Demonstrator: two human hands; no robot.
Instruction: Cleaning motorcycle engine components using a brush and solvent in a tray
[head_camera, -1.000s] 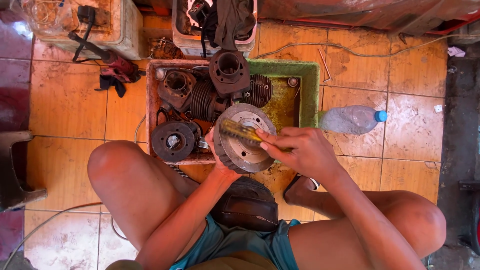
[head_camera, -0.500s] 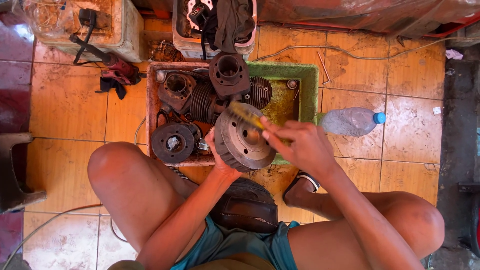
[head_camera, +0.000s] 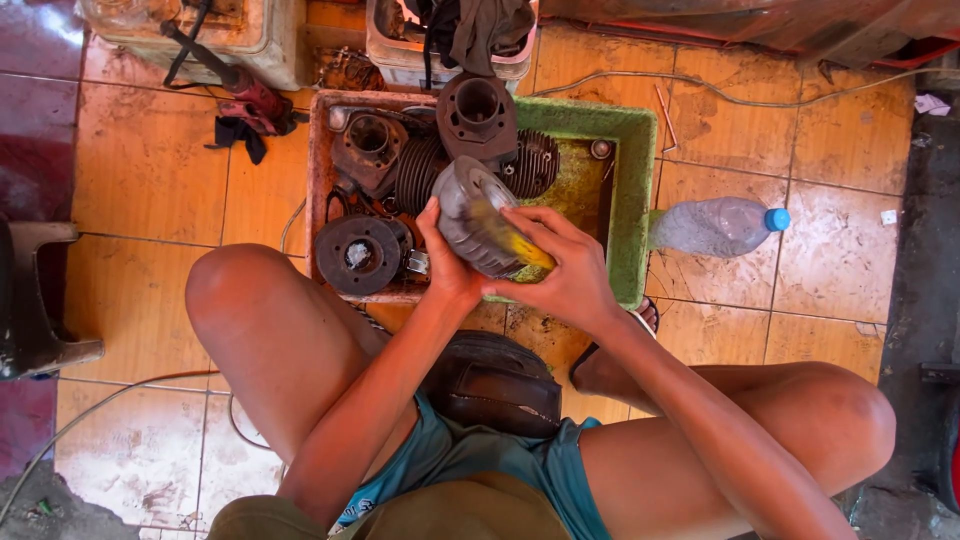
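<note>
Far left, nine o'clock: edge of a dark stool (head_camera: 40, 300) on the orange tiled floor (head_camera: 150, 170). At eleven o'clock a red-handled tool (head_camera: 245, 95) lies on a black rag beside a grimy plastic container (head_camera: 200, 30).

Centre: a shallow tray (head_camera: 630, 200), pink on its left half and green on its right, sits on the floor between the person's knees, probably to catch grime. Inside it, at ten o'clock of the hands, a rusty cylinder (head_camera: 368, 150); at twelve o'clock a dark finned cylinder (head_camera: 478, 118); at eight o'clock a round black disc (head_camera: 358, 255).

Left hand (head_camera: 447, 262): thumb and fingers wrapped around the lower left rim of a grey round metal part (head_camera: 470, 215), pinching it firmly. The part is held tilted over the middle of the tray, face turned toward the other hand, seemingly so that face can be reached.

Right hand (head_camera: 565, 270): fingers curled tight around a yellow brush (head_camera: 515, 250), bristle end pressed against the part's face. The brush is blurred.

Right, three o'clock: a clear plastic bottle (head_camera: 715, 225) with a blue cap lies on its side just beside the tray's green wall, within reach. Below the hands, six o'clock, a dark leather pouch (head_camera: 495, 385) sits at the person's lap.
</note>
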